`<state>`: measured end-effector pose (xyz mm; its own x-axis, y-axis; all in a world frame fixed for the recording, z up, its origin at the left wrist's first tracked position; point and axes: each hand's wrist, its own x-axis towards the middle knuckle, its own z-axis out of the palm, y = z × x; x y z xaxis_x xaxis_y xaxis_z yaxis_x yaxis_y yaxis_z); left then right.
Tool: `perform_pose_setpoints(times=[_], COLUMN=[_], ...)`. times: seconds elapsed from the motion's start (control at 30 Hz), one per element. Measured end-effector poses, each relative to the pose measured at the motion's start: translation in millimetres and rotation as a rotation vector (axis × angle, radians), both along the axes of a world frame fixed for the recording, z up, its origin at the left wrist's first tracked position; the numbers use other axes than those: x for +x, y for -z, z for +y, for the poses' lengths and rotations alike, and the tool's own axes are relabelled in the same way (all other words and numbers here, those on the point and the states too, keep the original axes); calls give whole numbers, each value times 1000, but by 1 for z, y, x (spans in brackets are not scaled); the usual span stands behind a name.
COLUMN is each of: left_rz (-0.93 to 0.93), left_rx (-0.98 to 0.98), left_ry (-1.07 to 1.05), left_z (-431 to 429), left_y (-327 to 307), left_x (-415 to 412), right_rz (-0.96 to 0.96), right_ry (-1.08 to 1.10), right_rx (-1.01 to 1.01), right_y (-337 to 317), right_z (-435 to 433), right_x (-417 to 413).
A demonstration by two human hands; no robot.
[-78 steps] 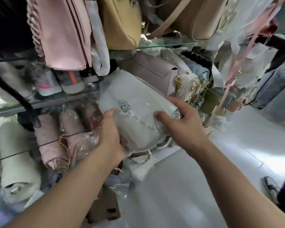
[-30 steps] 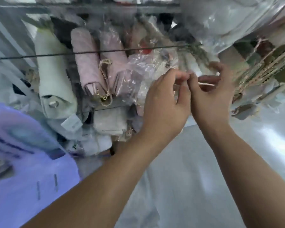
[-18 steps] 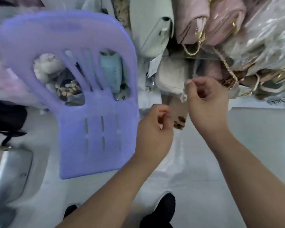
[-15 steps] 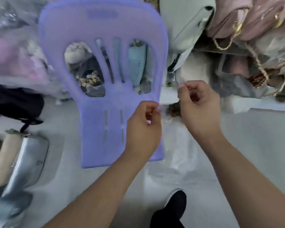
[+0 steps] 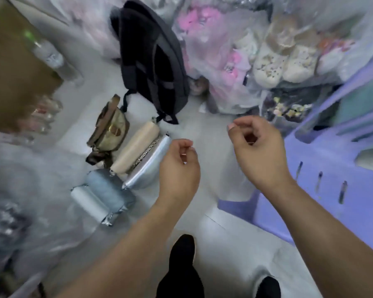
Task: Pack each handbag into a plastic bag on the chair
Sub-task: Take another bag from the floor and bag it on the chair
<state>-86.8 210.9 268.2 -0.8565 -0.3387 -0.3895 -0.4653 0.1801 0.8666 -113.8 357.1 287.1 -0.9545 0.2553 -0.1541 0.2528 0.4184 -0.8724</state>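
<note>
My left hand (image 5: 179,166) and right hand (image 5: 256,151) hang apart over the pale floor (image 5: 213,239), fingers curled, thumbs pinching the top of a thin clear plastic bag (image 5: 223,181) that shows only faintly between them. The purple plastic chair (image 5: 336,203) stands at my right. A shiny silver handbag (image 5: 146,168) and a cream tube-shaped handbag (image 5: 136,147) lie on the floor beside my left hand

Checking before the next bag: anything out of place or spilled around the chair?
Nothing looks spilled or damaged. An olive-brown handbag, cream handbag, silver handbag and pale blue handbag lie bunched on the floor beside a black backpack, not on the purple plastic chair.
</note>
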Motion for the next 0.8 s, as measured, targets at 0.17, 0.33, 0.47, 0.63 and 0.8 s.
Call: perform_pose_setpoints(times=[0.17,0.33,0.47,0.63,0.8], left_rz=[-33,-149,-234,-424,-513], left_rx=[-89,-131,-204,-218,-164], left_ry=[-213,-426,-579,-748,-851], left_z=[-106,-177,-219,-253,-284], left_y=[12,40,78,160,252], left_x=[-1,39,79,139,169], right_rz=[-87,-142,-191,-265,-364], right_ry=[-288,-555,-722,-960,-1108], right_rx=[2,45,49,78,143], right_y=[10,21,50,126,220], right_z=[-112,-193,-243,-302,-347], right_x=[-19,-11,5,40,68])
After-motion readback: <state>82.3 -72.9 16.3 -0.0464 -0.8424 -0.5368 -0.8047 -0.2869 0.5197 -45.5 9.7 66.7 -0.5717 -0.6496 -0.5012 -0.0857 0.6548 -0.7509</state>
